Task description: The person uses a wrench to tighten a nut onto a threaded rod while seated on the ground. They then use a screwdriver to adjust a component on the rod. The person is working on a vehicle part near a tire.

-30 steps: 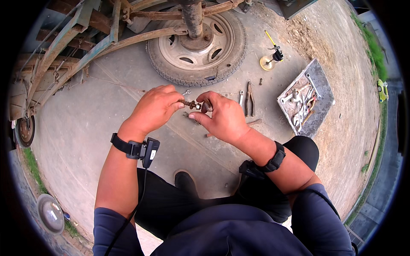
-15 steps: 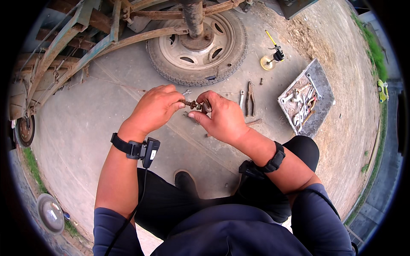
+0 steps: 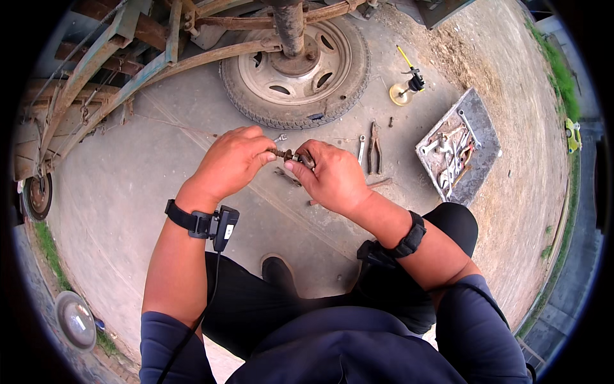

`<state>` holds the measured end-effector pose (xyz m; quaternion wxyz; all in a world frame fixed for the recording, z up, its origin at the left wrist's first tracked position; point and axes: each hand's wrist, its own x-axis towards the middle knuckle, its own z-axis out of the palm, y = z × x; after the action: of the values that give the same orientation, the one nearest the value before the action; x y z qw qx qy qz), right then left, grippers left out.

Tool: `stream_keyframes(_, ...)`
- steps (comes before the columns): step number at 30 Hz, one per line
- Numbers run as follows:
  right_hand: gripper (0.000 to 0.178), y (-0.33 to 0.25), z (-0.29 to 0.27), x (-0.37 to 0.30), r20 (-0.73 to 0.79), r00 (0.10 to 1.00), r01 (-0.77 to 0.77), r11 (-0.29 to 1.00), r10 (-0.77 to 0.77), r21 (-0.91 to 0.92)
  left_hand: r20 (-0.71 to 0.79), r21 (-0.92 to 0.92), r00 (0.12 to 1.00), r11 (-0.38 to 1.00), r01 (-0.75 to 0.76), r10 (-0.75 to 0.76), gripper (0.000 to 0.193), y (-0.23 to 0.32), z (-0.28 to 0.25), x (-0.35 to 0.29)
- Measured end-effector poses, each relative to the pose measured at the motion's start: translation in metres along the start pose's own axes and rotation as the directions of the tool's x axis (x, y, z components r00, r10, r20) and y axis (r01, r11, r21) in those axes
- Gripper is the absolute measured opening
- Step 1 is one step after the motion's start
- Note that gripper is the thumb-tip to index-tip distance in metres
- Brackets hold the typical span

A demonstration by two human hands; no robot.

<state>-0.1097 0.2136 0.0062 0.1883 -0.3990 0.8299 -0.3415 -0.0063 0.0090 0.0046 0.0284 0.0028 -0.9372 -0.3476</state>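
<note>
My left hand and my right hand meet in front of me, both pinching a small rusty bolt held level between their fingertips. The left fingers grip its left end. The right thumb and fingers close around a nut or fitting on its right end, which they partly hide. Each wrist wears a black strap with a small device. Below the hands lies bare concrete ground.
A wheel with tyre lies under a rusty vehicle frame ahead. Pliers and a small spanner lie on the concrete right of my hands. A grey tray of tools sits further right, an oil can beyond it.
</note>
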Motion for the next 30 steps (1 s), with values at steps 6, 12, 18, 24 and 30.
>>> stream_keyframes(6,0.029,-0.006,0.002,-0.003,-0.024,0.999,-0.045,0.999,0.046,0.024,-0.007,-0.010,1.000,1.000,-0.007,0.007,0.012,-0.001,0.000,0.000)
stream_keyframes(12,0.028,-0.003,0.002,0.001,-0.014,0.999,0.038,0.997,-0.039,-0.072,-0.027,-0.009,1.000,1.000,-0.009,0.009,0.010,0.002,0.000,0.000)
stream_keyframes(18,0.031,-0.008,0.000,0.005,0.073,0.997,-0.033,0.999,0.035,-0.021,-0.038,0.047,0.999,0.999,0.007,-0.005,0.010,0.007,-0.002,-0.004)
stream_keyframes(24,0.043,-0.004,0.003,0.007,0.540,0.800,-0.583,0.546,0.261,0.601,-0.038,0.090,0.996,0.992,0.086,-0.083,0.011,0.019,-0.004,-0.018)
stream_keyframes(30,0.043,-0.009,0.002,0.009,0.801,0.586,-0.783,0.338,0.119,0.522,-0.173,0.061,0.956,0.966,0.252,-0.238,0.023,0.047,-0.005,-0.046)
